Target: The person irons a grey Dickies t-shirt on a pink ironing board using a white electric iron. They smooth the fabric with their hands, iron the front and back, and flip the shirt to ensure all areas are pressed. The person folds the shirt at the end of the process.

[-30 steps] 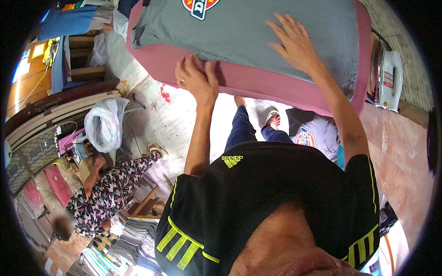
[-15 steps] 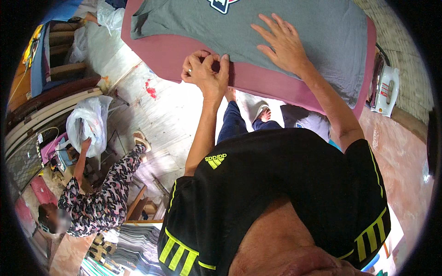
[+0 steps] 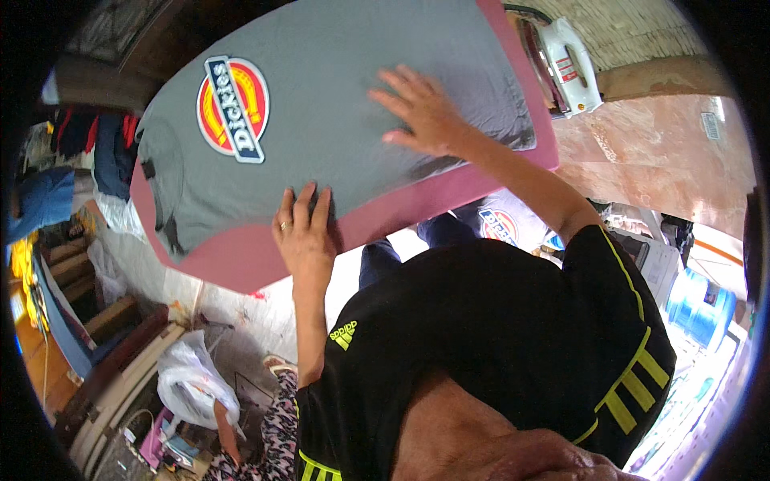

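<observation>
A grey T-shirt (image 3: 329,96) with a round red, yellow and blue print (image 3: 233,110) lies spread over a pink padded board (image 3: 369,220). My left hand (image 3: 306,232) rests at the shirt's near edge, with its fingers stretched onto the cloth and a ring on one of them. Farther right, my right hand (image 3: 423,116) lies palm down over the shirt, fingers apart. Neither hand grips anything. Small wrinkles show in the cloth near the board's right end. A white iron (image 3: 573,68) is beyond that end, apart from my hands.
At the lower left another person's arm (image 3: 227,433) reaches to a white plastic bag (image 3: 196,377). Clothes (image 3: 112,156) hang at the far left. A blue water jug (image 3: 699,306) is at the right. Below the board, another grey printed cloth (image 3: 513,216) shows beside my legs.
My view has swung to the left, bringing the whole print and collar into sight. My left hand has gone from curled fingers at the shirt's edge to fingers stretched flat. The right hand stays spread.
</observation>
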Tool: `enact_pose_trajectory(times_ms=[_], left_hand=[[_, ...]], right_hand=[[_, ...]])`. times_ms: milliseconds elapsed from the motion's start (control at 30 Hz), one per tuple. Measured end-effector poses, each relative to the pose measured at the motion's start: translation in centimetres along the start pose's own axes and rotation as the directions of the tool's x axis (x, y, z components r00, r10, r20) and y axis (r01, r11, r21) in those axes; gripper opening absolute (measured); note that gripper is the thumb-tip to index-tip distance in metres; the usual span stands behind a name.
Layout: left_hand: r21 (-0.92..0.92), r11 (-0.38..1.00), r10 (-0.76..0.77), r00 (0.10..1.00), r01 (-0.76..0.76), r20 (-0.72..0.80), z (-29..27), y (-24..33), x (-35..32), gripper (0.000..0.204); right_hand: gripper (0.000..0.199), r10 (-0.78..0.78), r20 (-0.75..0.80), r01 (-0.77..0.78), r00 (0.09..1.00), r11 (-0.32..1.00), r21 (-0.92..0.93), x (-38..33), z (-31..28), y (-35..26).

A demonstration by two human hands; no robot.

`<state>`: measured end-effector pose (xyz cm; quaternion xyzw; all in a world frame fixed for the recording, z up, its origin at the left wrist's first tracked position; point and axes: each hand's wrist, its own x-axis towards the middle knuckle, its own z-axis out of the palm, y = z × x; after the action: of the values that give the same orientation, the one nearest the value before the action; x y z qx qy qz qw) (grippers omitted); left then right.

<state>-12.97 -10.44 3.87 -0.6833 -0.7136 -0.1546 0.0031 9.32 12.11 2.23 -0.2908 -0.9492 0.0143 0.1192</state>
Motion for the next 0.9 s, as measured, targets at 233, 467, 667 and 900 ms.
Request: enact_pose_trajectory(times_ms=[233, 467, 667, 900], left_hand=[[0.066, 0.995, -0.086, 0.97, 0.073, 0.227, 0.7, 3.4, 5.1, 0.033], [-0.038, 0.995, 0.098, 0.995, -0.097, 0.001, 5.4, 12.1, 8.7, 0.057], [-0.095, 0.948, 0.316, 0.929, -0.303, 0.193, 6.7, 16.6, 9.1, 0.058], [-0.241, 0.908, 0.389, 0.902, -0.342, 0.184, 6.4, 17.0, 8.8, 0.051]], right_hand=[[0.068, 0.326, -0.208, -0.348, 0.922, 0.934, -0.078, -3.9, -0.6, 14.6], [0.072, 0.261, -0.056, -0.266, 0.964, 0.957, -0.116, -14.6, -4.9, 10.9], [0.058, 0.226, -0.467, -0.337, 0.855, 0.926, -0.168, -17.1, -11.4, 21.2], [0.046, 0.738, -0.035, -0.662, 0.674, 0.625, 0.414, -15.0, -13.3, 28.4]])
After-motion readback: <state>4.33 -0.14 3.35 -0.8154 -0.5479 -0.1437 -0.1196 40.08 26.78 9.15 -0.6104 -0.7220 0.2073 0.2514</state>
